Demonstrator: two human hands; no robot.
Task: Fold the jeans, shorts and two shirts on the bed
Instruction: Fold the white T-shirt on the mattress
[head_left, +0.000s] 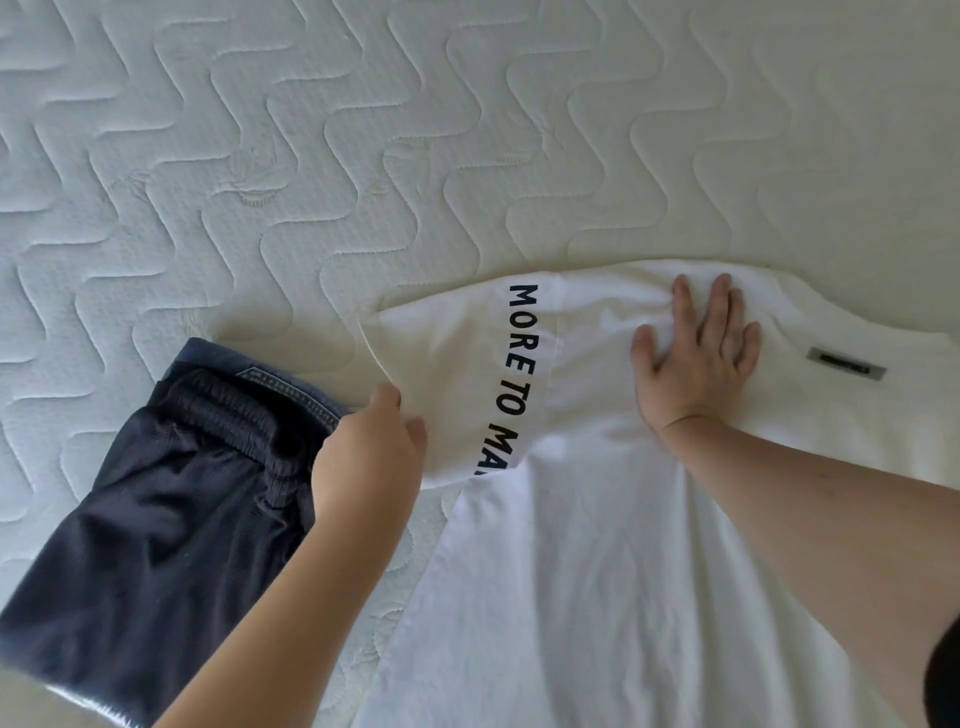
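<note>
A white T-shirt (597, 571) lay flat on the bed, its body nearest the camera and its collar end farther away. The left hand (369, 457) pinched the hem of the left sleeve (457, 374) between thumb and curled fingers. The right hand (696, 353) pressed flat on the shoulder area, fingers straight and slightly spread. Black lettering on the sleeve read "MORE TO MA", the remainder hidden. A small grey label (847, 364) near the collar was illegible. Folded dark mesh shorts (156, 519) rested on folded blue jeans (218, 358), just left of the sleeve. The mattress cover (467, 130) showed quilted zigzag stitching.
</note>
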